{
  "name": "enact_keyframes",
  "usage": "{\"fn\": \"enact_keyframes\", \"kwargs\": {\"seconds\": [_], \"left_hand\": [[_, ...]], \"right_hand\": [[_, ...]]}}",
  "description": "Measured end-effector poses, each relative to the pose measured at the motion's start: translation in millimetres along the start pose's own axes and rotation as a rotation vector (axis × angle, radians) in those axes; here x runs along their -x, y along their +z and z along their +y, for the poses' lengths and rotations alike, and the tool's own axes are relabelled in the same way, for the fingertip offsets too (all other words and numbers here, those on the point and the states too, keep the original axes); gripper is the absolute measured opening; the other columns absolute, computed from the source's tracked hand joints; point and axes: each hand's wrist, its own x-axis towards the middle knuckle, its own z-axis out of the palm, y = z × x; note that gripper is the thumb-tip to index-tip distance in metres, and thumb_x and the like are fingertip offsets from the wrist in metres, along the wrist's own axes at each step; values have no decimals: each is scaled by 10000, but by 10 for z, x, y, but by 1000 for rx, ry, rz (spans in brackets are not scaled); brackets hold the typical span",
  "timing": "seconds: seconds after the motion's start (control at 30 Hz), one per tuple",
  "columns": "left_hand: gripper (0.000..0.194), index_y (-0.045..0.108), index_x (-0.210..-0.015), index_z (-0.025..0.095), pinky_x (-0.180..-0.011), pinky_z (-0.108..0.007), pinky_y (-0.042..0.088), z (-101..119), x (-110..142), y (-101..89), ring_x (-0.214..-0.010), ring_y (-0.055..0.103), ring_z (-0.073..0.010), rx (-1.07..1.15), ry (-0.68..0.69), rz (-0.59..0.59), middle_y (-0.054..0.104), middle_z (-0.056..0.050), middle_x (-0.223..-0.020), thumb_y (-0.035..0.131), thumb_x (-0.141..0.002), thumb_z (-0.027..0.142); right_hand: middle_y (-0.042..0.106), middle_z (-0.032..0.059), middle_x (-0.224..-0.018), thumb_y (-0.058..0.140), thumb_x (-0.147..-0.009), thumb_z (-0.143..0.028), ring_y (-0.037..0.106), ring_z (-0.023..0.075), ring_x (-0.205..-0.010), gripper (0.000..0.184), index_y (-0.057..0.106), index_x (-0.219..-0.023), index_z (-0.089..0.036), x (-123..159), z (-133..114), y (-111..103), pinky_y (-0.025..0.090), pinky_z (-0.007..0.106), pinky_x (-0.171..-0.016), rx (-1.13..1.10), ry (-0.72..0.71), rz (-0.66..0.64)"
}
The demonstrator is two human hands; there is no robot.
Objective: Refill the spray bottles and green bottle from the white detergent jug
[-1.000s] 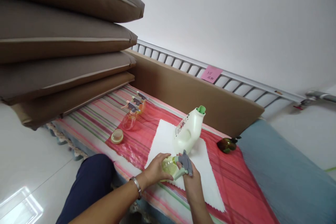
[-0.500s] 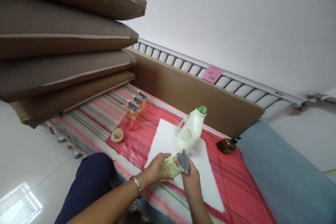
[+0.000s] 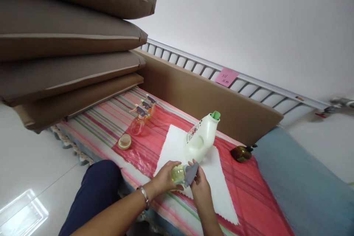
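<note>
My left hand [image 3: 165, 177] wraps round a small clear spray bottle [image 3: 177, 174] of yellowish liquid, held over a white cloth [image 3: 212, 182]. My right hand [image 3: 199, 186] grips the bottle's grey trigger sprayer head [image 3: 190, 173] with pinched fingers. Just behind my hands a white jug with a green spout [image 3: 201, 138] stands on the cloth. A silver bracelet sits on my left wrist.
Two more spray bottles [image 3: 141, 118] and a round yellow lid [image 3: 124, 141] lie to the left on a red plastic sheet [image 3: 149, 143] over a striped cover. A dark green bottle [image 3: 241, 153] lies at right. Brown cushions [image 3: 69, 37] are stacked at left; a brown board [image 3: 207, 99] stands behind.
My right hand has turned the grey sprayer head on the bottle, so the trigger now points up and left. The view has shifted slightly.
</note>
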Motion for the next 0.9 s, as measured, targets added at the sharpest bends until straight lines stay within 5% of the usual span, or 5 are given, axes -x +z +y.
{"fn": "enact_keyframes", "kwargs": {"seconds": [0.17,0.53,0.9], "left_hand": [[834,527,-1185,221,-953,-386,422,13,-6,11,-1056,542,-250,-8,10,2,566,-81,-1139,866,-423,229],[875,522,-1200,211,-964,-396,398,5,8,-18,-1082,518,-269,4,-24,-29,553,-87,-1151,877,-401,246],[882,518,-1198,221,-959,-389,405,4,7,11,-1072,518,-258,26,-41,-12,551,-80,-1147,881,-394,226]], "right_hand": [[664,110,-1111,631,-677,-382,613,279,-1010,413,631,-1034,-174,-1,-2,11,490,385,-860,-54,-3,-57],[708,112,-957,613,-679,-468,623,308,-938,387,650,-909,-159,-29,-70,-7,469,417,-837,39,-20,61],[698,93,-950,603,-663,-385,616,292,-908,291,626,-875,-187,9,-38,27,443,407,-848,128,-41,75]]}}
